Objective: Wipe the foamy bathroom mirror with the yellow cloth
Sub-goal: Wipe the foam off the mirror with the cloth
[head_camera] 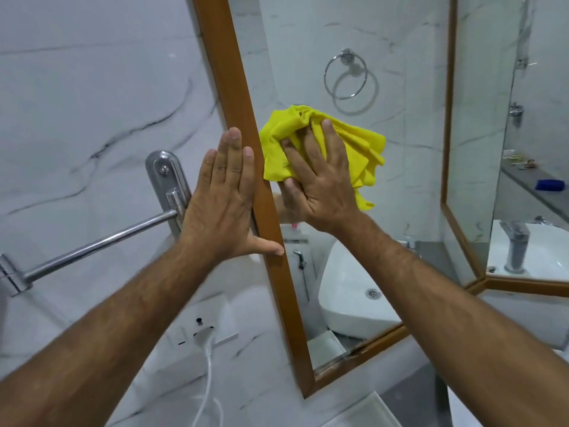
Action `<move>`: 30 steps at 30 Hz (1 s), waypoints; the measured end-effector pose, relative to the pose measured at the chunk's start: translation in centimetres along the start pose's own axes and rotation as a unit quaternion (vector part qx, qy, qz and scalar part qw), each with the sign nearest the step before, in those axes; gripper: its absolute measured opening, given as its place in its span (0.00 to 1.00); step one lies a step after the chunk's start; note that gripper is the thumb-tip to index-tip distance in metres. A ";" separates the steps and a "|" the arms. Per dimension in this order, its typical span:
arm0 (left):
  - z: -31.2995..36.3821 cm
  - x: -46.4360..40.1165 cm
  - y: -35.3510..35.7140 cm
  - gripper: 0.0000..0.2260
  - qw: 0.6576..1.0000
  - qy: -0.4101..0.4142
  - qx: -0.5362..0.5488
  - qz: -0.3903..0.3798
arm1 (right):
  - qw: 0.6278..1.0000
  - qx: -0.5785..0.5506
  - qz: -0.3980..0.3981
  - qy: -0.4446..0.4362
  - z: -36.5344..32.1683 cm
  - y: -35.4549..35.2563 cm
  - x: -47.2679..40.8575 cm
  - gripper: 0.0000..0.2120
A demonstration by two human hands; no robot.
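Chrome towel bar (92, 245) on the marbled wall at far left, its bracket partly hidden behind the left hand (226, 192). That hand lies flat and open, fingers together, across the mirror's wooden frame (246, 124). Just right, the right hand (317, 177) presses the crumpled yellow cloth (357, 146) against the mirror (400, 149), fingers spread over it. The glass looks clear around the cloth and reflects a towel ring (346, 73) and basin (354, 300).
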State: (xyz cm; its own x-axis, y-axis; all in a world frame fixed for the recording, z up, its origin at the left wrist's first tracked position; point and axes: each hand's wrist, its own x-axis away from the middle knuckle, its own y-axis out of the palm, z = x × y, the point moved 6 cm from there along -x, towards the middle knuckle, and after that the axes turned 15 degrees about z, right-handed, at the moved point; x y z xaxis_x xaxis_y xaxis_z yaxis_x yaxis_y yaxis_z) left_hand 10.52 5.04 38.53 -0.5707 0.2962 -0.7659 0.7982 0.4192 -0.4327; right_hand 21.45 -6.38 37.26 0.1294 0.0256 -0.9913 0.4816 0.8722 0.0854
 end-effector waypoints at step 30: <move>10.5 16.9 9.9 0.77 0.975 -0.067 0.074 -0.200 | 0.921 -0.163 -0.350 0.052 -6.3 -7.1 35.1 0.18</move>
State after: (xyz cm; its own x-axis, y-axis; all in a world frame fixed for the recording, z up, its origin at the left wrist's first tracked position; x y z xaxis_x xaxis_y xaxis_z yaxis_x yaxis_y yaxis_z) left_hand 10.82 5.16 16.34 -0.8192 0.0166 -0.5733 0.5424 0.3470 -0.7651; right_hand 17.09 -8.63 1.24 -0.2056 -0.5671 -0.7976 0.1284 0.7923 -0.5964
